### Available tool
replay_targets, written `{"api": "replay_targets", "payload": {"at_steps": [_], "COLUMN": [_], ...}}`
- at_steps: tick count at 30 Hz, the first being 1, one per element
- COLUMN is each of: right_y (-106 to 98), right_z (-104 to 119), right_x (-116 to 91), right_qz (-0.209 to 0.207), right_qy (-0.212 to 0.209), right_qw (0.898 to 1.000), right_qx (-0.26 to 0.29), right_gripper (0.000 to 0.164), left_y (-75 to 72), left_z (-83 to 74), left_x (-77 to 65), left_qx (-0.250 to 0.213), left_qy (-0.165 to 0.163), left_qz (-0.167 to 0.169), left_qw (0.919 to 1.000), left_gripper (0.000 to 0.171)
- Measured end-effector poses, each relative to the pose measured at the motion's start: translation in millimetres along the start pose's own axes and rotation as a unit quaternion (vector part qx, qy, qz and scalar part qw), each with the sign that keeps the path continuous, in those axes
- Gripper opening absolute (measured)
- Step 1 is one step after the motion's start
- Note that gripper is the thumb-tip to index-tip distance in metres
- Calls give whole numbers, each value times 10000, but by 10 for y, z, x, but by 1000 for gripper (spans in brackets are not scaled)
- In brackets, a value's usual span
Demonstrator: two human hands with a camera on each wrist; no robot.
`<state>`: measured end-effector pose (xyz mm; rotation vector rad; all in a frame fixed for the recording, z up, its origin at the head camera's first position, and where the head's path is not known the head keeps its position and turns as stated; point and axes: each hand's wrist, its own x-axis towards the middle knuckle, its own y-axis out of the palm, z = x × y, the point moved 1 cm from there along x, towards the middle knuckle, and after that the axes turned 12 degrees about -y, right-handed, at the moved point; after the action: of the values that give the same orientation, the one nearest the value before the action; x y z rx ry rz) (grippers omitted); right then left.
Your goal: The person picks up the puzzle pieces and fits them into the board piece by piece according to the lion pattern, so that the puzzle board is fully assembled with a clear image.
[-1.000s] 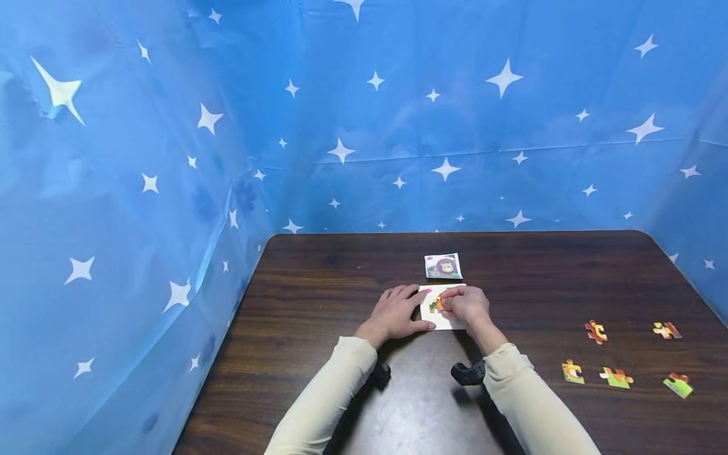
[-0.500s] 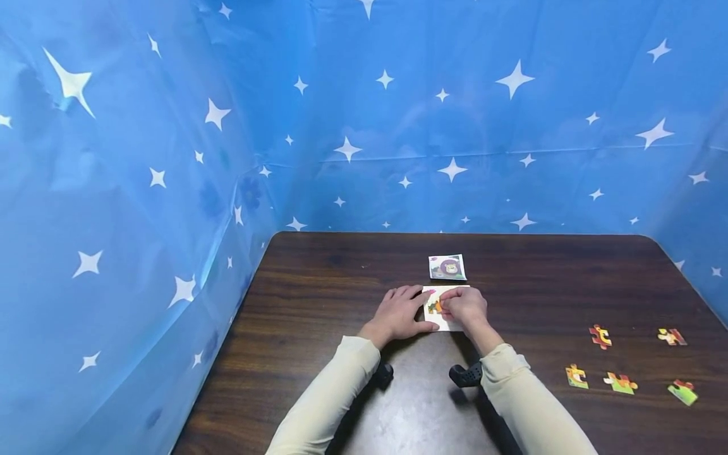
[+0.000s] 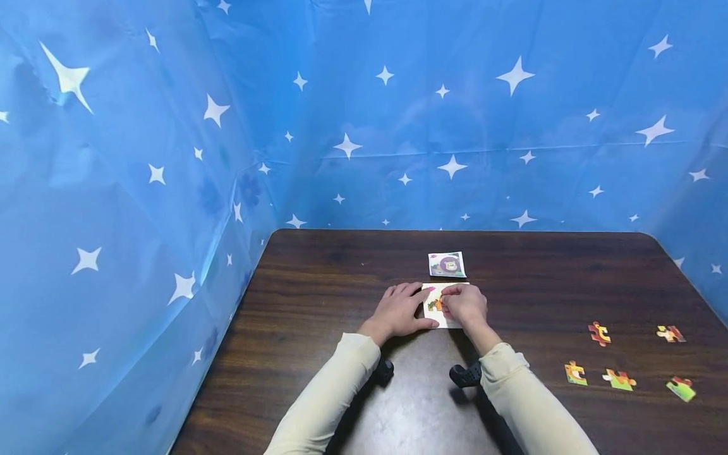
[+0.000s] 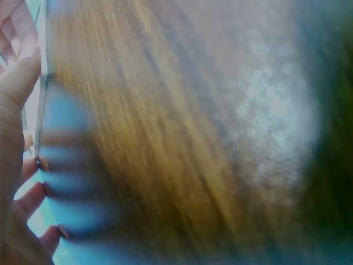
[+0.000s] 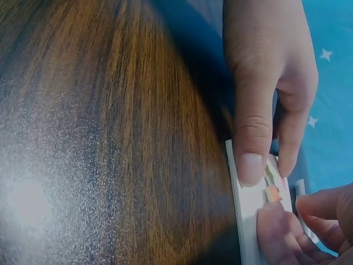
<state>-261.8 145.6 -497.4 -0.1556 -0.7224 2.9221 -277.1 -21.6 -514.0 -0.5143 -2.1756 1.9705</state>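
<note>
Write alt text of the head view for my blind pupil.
The left hand rests on a board as the right hand pinches a puzzle piece there. An animal card lies beyond; five loose pieces lie to the right on the table.

Your counter looks wooden, glossy toward its near edge; the white board looks smooth, your left sleeve matt cloth.

Starry blue cloth, dark table
</note>
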Motion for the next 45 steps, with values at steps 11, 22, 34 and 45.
{"api": "replay_targets", "payload": {"at_steps": [11, 22, 34, 45], "right_y": [-33, -56, -63, -107], "right_z": [58, 66, 58, 19], "right_x": [-50, -65, -53, -59], "right_qz": [-161, -248, -149, -89], "right_qy": [-271, -329, -219, -300], "right_qw": [9979, 9939, 9961, 9965], "right_qx": [-560, -1026, -836, -776], "right_gripper": [24, 27, 28, 29], "left_y": [-28, -20, -2, 28], "left_z": [1, 11, 20, 25], "left_x": [3, -6, -29, -53], "left_qx": [-63, 123, 711, 993], "left_qy": [16, 208, 283, 316], "left_qz": [-5, 104, 127, 240], "left_qw": [10000, 9997, 9970, 9943], "left_gripper": [82, 66, 63, 62]}}
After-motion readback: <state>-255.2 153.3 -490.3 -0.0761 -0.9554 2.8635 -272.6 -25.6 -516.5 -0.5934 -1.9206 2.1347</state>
